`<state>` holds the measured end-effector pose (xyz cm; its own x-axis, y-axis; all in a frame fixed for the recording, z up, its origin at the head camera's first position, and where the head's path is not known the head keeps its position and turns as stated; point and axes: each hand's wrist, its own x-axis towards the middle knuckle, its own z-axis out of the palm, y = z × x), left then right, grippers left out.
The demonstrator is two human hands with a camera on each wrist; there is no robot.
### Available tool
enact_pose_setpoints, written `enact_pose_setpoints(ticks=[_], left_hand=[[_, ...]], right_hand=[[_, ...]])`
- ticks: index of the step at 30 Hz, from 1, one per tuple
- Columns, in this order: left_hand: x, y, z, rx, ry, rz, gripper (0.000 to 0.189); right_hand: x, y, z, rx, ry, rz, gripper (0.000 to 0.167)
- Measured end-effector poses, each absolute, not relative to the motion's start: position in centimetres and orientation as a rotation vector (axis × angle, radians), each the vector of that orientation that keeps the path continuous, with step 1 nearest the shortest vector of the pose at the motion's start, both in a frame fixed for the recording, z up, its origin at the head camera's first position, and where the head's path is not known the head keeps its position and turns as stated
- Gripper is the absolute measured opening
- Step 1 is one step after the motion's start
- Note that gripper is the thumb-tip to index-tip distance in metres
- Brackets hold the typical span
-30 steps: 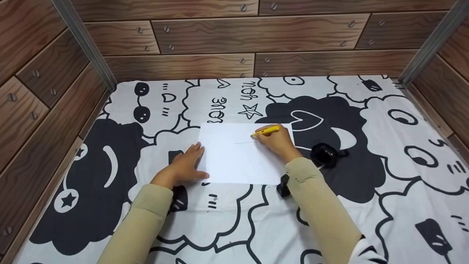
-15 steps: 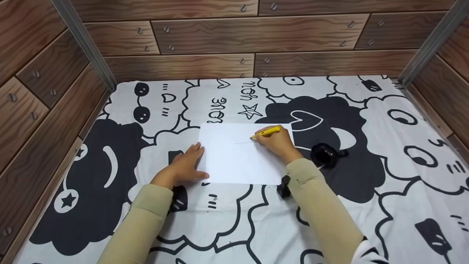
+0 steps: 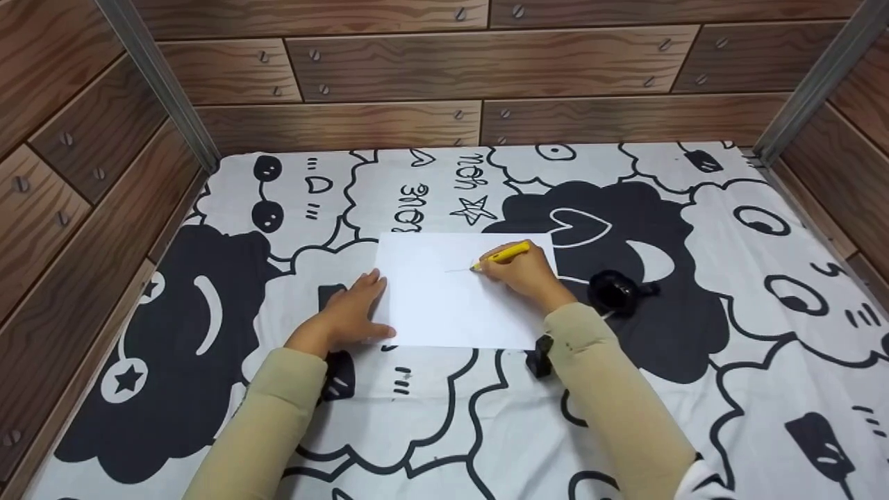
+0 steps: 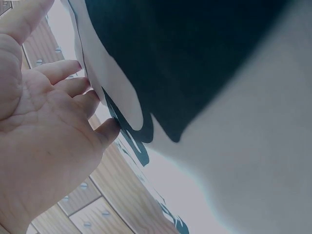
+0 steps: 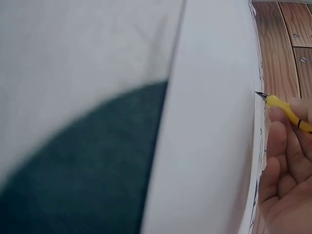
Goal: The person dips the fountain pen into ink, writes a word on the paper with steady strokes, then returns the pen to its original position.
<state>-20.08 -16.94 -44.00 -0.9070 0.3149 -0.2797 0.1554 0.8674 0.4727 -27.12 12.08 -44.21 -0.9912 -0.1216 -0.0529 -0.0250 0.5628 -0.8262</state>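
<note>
A white sheet of paper (image 3: 444, 309) lies on the patterned cloth. My left hand (image 3: 347, 312) rests at its left edge, fingers spread and thumb at the lower left corner. In the left wrist view the palm of that hand (image 4: 48, 122) faces the camera, holding nothing. My right hand (image 3: 526, 274) pinches a yellow pen (image 3: 510, 251), its dark tip down at the upper right part of the sheet. A thin faint line (image 3: 455, 270) runs leftward from the tip. The right wrist view shows the pen (image 5: 282, 106) between thumb and fingers, with the other fingers curled below.
A glossy black rounded object (image 3: 615, 293) with a short stub stands right of the paper. Another small black object (image 3: 537, 357) shows beside the right sleeve (image 3: 611, 389). The black-and-white cloth (image 3: 430, 430) covers the surface, with wood-patterned walls (image 3: 389, 66) around it.
The pen tip and right hand have shifted slightly left and toward the person, down onto the faint line. The left hand and paper stay in place.
</note>
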Motion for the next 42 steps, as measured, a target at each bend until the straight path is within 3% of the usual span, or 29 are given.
enact_pose_setpoints(ticks=[42], left_hand=[[-20.3,-17.0,-44.2,0.331,2.695,0.625,0.09]], right_hand=[[-25.2,10.7,-44.1,-0.344,2.53,-1.335,0.011]])
